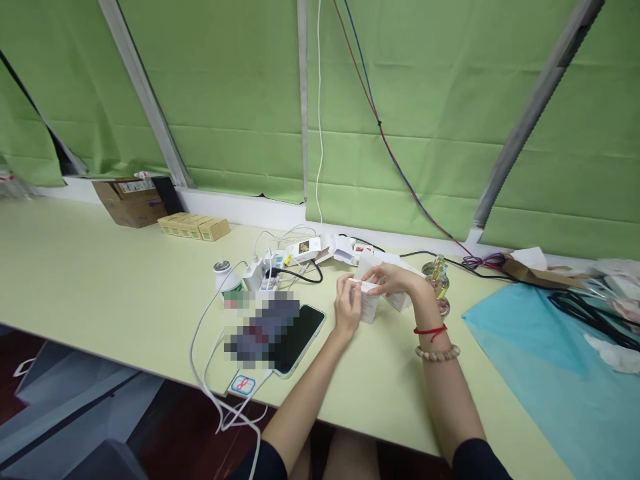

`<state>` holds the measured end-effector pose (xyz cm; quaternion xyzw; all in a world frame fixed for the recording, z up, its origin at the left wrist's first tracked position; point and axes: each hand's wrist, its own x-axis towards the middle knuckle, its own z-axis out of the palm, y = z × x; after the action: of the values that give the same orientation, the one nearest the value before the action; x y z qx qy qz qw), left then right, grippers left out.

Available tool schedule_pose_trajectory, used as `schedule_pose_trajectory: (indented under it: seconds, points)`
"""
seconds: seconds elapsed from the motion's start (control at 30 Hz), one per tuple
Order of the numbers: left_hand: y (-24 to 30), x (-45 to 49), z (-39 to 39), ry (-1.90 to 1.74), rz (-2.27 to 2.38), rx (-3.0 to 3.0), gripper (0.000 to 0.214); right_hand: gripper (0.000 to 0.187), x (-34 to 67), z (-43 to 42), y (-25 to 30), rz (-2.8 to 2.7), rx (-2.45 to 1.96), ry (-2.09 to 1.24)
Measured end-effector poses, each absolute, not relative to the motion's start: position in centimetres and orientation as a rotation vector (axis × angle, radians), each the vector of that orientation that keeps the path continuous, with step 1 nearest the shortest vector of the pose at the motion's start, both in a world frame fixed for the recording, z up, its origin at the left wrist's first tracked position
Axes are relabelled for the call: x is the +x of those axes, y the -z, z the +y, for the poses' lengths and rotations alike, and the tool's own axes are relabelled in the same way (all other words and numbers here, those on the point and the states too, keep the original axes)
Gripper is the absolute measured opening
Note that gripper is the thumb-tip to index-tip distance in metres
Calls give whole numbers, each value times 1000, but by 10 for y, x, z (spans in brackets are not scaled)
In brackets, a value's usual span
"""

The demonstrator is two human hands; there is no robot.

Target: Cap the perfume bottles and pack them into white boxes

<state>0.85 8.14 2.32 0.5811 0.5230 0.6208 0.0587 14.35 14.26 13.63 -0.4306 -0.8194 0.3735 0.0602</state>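
Observation:
My left hand (347,303) and my right hand (397,280) meet over a small white carton (369,301) that stands on the pale green table (100,280). Both hands have their fingers pinched on the carton's top flap. My right wrist wears a red string and a bead bracelet (437,353). A second white carton (400,301) stands just behind my right hand. A small glass perfume bottle (439,280) with a gold cap stands right of that hand.
A dark phone (300,337) lies left of my left hand, next to a power strip (267,273) with white cables. Small tan boxes (195,227) and a cardboard box (131,200) sit far left. A blue sheet (540,373) covers the right end.

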Motion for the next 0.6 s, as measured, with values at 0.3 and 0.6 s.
schedule_pose_trajectory:
  seconds: [0.3,0.6]
  points:
    - [-1,13,94,-1781,1435,1547,54,61,141,131,-145,-2751,-1456,-788]
    - [17,30,85,-1292,1543,1871,95,59,169,116,-165,-2440,-1926,-1058]
